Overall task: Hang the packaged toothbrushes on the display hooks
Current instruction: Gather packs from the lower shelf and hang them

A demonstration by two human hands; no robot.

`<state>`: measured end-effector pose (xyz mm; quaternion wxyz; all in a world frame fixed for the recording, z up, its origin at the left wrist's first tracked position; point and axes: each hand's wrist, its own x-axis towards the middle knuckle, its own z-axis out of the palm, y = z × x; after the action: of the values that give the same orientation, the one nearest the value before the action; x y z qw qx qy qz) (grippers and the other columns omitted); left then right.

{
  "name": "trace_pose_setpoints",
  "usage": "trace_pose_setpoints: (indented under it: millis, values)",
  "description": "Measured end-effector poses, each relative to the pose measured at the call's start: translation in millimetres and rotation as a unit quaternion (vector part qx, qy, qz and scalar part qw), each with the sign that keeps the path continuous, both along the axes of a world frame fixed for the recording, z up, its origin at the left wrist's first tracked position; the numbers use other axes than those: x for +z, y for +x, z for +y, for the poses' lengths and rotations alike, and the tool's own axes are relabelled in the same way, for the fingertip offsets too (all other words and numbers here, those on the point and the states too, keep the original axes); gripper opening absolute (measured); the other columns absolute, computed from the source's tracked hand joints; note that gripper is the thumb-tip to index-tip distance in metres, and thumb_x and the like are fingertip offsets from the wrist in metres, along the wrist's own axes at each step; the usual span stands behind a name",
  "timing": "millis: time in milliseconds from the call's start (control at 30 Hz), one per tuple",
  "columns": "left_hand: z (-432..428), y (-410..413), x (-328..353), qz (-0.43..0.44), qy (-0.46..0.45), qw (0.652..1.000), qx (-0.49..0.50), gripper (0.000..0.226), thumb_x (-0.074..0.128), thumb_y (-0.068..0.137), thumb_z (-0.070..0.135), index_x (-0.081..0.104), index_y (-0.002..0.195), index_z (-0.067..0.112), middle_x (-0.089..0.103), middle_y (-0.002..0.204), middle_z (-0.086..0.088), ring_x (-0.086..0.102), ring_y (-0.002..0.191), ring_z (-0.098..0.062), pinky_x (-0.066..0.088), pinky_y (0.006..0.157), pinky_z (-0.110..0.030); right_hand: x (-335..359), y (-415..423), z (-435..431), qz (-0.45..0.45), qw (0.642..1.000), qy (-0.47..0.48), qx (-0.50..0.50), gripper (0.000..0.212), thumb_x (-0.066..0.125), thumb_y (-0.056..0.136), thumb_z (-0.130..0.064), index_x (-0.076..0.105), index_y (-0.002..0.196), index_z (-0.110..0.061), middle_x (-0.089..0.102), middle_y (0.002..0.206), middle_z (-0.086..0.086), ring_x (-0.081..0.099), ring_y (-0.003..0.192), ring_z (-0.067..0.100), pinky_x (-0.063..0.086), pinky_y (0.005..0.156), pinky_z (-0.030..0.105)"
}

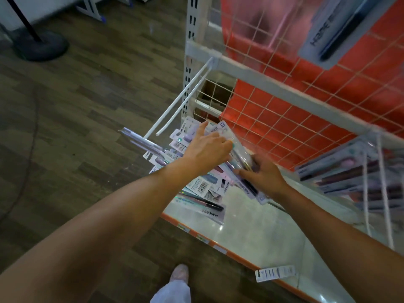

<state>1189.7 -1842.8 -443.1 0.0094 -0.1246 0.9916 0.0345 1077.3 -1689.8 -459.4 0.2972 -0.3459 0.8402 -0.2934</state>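
Holding one packaged toothbrush (240, 152) at frame centre above the pile (203, 186) on the shelf (262, 232), long axis running upper-left to lower-right, with left hand (207, 147) curled round its upper part, right hand (263, 174) pinching its lower end, empty display hook (177, 110) just up-left, nearest the left hand.
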Motion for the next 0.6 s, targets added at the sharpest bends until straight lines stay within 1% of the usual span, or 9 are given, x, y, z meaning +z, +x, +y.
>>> trace_pose_setpoints:
  millis: [33,67,100,167,233,333,400,467,600]
  values:
    - [1,0,6,-0.008,-0.003,1.000,-0.004,0.035,0.047,0.099,0.044,0.054,0.126,0.024,0.065,0.118,0.004,0.054,0.123,-0.019,0.005,0.118,-0.054,2,1,4,-0.007,1.000,0.014,-0.001,0.034,0.079,0.076,-0.035,0.056,0.097,-0.021,0.063,0.087,0.002,0.061,0.079,0.019,0.051,0.068,0.036]
    - [3,0,11,-0.015,-0.004,1.000,-0.008,0.033,0.047,0.099,0.045,0.055,0.124,0.025,0.066,0.117,0.004,0.054,0.122,-0.019,0.005,0.118,-0.054,5,3,7,-0.005,1.000,0.029,-0.002,0.041,0.081,0.074,-0.033,0.056,0.103,-0.017,0.063,0.092,0.007,0.061,0.084,0.025,0.051,0.073,0.040]
    - [6,-1,19,-0.021,-0.006,1.000,-0.015,0.033,0.047,0.098,0.045,0.055,0.123,0.025,0.066,0.116,0.004,0.054,0.122,-0.019,0.005,0.118,-0.053,9,5,11,0.003,0.999,0.042,-0.005,0.046,0.081,0.073,-0.031,0.055,0.107,-0.015,0.063,0.095,0.010,0.061,0.087,0.028,0.050,0.076,0.041]
    - [9,2,24,-0.023,-0.003,0.999,-0.025,0.034,0.048,0.098,0.046,0.055,0.124,0.026,0.065,0.119,0.003,0.052,0.125,-0.020,0.005,0.118,-0.053,12,9,14,0.003,0.999,0.053,-0.011,0.047,0.082,0.073,-0.027,0.054,0.108,-0.014,0.063,0.097,0.011,0.061,0.088,0.029,0.050,0.078,0.041]
    - [13,6,28,-0.005,-0.009,0.999,-0.042,0.036,0.050,0.097,0.044,0.054,0.127,0.025,0.064,0.123,0.002,0.052,0.126,-0.020,0.005,0.118,-0.053,18,13,20,-0.022,0.998,0.038,-0.035,0.044,0.083,0.071,-0.024,0.055,0.104,-0.014,0.063,0.097,0.014,0.061,0.089,0.032,0.050,0.078,0.042]
    - [19,12,32,0.035,0.004,0.998,-0.053,0.037,0.055,0.095,0.043,0.054,0.124,0.021,0.059,0.121,0.001,0.057,0.118,-0.019,0.011,0.118,-0.050,25,16,33,-0.079,0.995,0.016,-0.063,0.040,0.085,0.069,-0.021,0.058,0.098,-0.018,0.065,0.093,0.010,0.062,0.086,0.031,0.051,0.079,0.045]
    - [23,13,36,0.046,0.001,0.997,-0.069,0.036,0.058,0.093,0.043,0.056,0.119,0.019,0.059,0.117,0.001,0.060,0.111,-0.019,0.018,0.117,-0.049,32,19,42,-0.127,0.989,0.004,-0.070,0.037,0.084,0.070,-0.016,0.059,0.098,-0.016,0.064,0.088,0.003,0.062,0.081,0.023,0.051,0.077,0.038]
    - [26,11,41,0.041,0.003,0.996,-0.085,0.035,0.058,0.092,0.045,0.057,0.115,0.018,0.060,0.114,0.002,0.060,0.107,-0.018,0.023,0.115,-0.044,38,21,48,-0.177,0.981,-0.008,-0.075,0.035,0.083,0.072,-0.014,0.061,0.099,-0.012,0.063,0.086,0.003,0.060,0.078,0.019,0.050,0.072,0.032]
    - [24,1,59,0.034,0.051,0.993,-0.101,0.033,0.060,0.090,0.048,0.059,0.108,0.020,0.060,0.111,0.007,0.058,0.101,-0.015,0.028,0.100,-0.030,55,20,58,-0.236,0.967,-0.024,-0.098,0.031,0.080,0.075,-0.009,0.063,0.100,-0.010,0.067,0.085,0.004,0.064,0.072,0.014,0.049,0.059,0.023]
